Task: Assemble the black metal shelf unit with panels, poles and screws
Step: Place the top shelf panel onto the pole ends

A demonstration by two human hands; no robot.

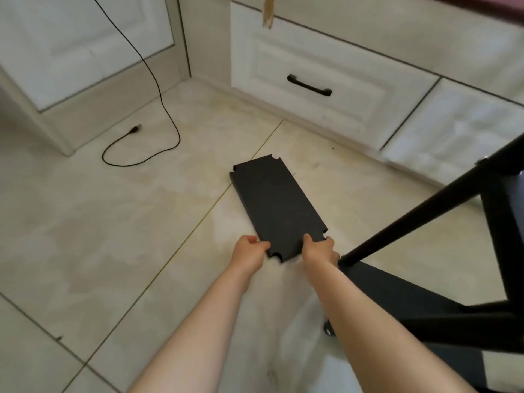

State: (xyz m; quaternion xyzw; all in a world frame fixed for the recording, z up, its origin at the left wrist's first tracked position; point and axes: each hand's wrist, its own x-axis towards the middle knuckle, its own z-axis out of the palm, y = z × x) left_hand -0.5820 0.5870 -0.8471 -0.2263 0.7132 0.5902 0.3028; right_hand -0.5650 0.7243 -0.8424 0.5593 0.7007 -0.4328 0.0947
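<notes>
One loose black panel (pixel 276 207) lies on the floor, its near end held by two hands, the left hand (pixel 249 252) and the right hand (pixel 320 251), one at each near corner. Right of the fingers stands one partly built shelf frame (pixel 425 313), with one long pole (pixel 431 205) clearly countable. Beyond the fingers are one black cable (pixel 158 89) and one drawer handle (pixel 309 85).

Open tiled floor (pixel 119 236) left of the black panel (pixel 276 207), loose black cable (pixel 158 109) further left, white drawer front (pixel 320 89) behind, half-built shelf frame (pixel 442 279) crowding the right.
</notes>
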